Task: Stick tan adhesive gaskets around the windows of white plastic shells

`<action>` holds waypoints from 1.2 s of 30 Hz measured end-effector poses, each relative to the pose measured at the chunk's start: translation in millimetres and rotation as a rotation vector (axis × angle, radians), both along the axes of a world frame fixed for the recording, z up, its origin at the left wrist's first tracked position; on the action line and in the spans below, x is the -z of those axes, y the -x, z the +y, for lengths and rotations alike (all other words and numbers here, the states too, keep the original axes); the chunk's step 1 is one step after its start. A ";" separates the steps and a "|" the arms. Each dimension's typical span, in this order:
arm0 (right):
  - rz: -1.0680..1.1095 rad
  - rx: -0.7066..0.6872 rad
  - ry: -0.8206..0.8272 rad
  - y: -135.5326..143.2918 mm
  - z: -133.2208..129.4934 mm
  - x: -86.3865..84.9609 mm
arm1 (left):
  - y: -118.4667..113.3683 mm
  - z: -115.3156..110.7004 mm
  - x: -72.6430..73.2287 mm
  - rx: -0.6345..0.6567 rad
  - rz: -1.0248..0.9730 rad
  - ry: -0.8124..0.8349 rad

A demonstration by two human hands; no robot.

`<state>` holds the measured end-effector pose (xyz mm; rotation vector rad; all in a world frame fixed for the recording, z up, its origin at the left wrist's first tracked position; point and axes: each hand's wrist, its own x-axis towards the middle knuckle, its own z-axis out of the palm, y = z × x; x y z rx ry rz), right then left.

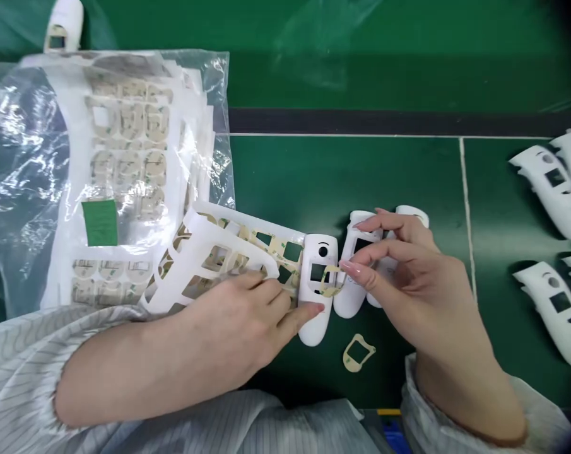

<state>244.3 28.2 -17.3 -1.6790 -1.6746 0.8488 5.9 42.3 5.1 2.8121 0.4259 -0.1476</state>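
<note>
My right hand (pixel 403 271) pinches a thin tan adhesive sticker (pixel 331 291) with a cut-out between thumb and forefinger. The sticker hangs over the window of a white plastic housing (pixel 313 328), which has a round hole above. My left hand (pixel 257 309) has its fingers curled on a white die-cut sticker sheet (pixel 228 255), bent up at its near side, while its thumb presses on the housing's lower part. Beneath my right hand lie a second white housing (pixel 349 306) and a third housing (pixel 412 214), both partly hidden. A loose tan sticker (pixel 358 353) lies on the green table.
At the left, a clear plastic bag (pixel 24 189) covers a stack of sticker sheets (pixel 129 139), with a green square (pixel 100 222) on it. Several white housings (pixel 550 189) lie at the right edge. Another housing (pixel 65 25) stands at the top left. A dark strip (pixel 361 121) crosses the green table.
</note>
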 end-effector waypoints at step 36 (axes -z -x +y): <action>-0.224 0.066 -0.050 15.1 -6.6 -3.6 | -2.7 3.0 1.6 0.007 -0.017 0.031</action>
